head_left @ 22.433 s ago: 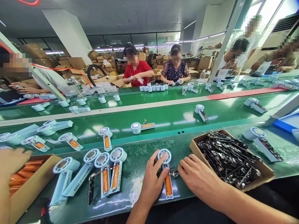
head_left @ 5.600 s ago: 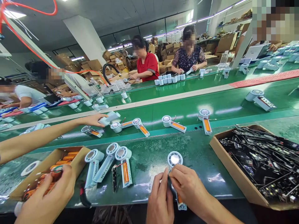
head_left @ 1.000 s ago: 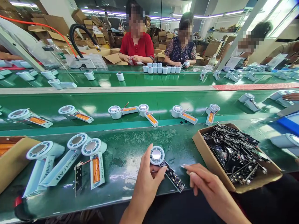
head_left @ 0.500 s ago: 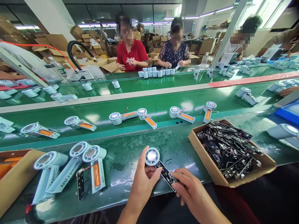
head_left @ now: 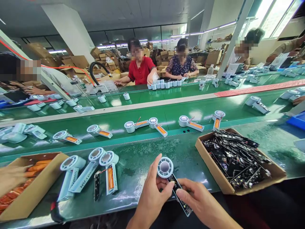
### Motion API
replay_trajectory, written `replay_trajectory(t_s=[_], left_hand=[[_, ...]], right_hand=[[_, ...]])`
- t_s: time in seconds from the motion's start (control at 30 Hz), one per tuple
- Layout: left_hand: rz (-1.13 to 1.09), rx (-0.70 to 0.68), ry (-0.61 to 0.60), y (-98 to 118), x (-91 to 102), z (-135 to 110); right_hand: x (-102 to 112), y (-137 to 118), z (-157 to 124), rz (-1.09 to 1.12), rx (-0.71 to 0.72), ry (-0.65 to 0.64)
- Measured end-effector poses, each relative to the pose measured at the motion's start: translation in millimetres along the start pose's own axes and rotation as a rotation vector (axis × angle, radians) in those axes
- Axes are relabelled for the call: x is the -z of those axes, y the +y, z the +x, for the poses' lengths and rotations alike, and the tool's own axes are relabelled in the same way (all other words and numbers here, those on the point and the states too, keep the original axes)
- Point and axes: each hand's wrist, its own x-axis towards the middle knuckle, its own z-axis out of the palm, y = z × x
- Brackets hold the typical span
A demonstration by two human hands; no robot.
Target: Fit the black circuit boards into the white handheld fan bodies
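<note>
My left hand [head_left: 152,194] grips a small white handheld fan body [head_left: 165,167] by its round head, thumb up its left side. A black circuit board [head_left: 179,194] lies along the fan's handle. My right hand [head_left: 200,200] pinches that board near its middle with thumb and fingers. Both hands hover over the near green bench [head_left: 143,165]. Left of them lie three more fan bodies [head_left: 95,171], one with an orange battery and a loose board.
A cardboard box of black circuit boards [head_left: 238,159] stands to the right. Another box of orange batteries [head_left: 30,184] sits at the left, with another person's hand [head_left: 11,178] in it. Fans with batteries ride the conveyor belt [head_left: 166,114]. Workers sit across the line.
Since a second ago my right hand has come in from the right and closed on the circuit board lying on the fan handle. The view has tilted a little; the fans on the belt have shifted.
</note>
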Motion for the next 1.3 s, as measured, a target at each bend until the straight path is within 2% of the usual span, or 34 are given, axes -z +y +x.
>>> replay_trajectory(t_s=[0.33, 0.5, 0.73, 0.97, 1.03, 1.1, 1.17, 1.23, 1.3], left_hand=[[0.048, -0.039, -0.061, -8, -5.4, -8], [0.034, -0.064, -0.095, -2, -2.2, -9], [0.079, -0.108, -0.219, 3, 9.4, -7], [0.011, -0.106, -0.247, -2, 11.3, 2], [-0.032, -0.113, -0.243, 0, 14.5, 9], [-0.013, -0.113, -0.178, 6, 19.1, 24], [0.175, -0.110, -0.057, 15, 21.8, 49], [0.455, -0.125, 0.040, 23, 19.0, 81], [0.613, -0.159, 0.048, 29, 9.4, 117]], right_hand=[[-8, 19, -10, 0.014, -0.145, -0.082], [-8, 16, -6, 0.266, -0.054, -0.090], [-10, 21, 2, 0.392, -0.052, -0.116], [-6, 27, 10, 0.494, -0.038, -0.132], [-2, 29, 16, 0.490, -0.011, -0.118], [4, 34, 22, 0.445, 0.006, -0.053], [10, 39, 29, 0.394, 0.014, 0.041], [13, 46, 35, 0.385, 0.037, 0.095], [11, 54, 39, 0.441, 0.057, 0.121]])
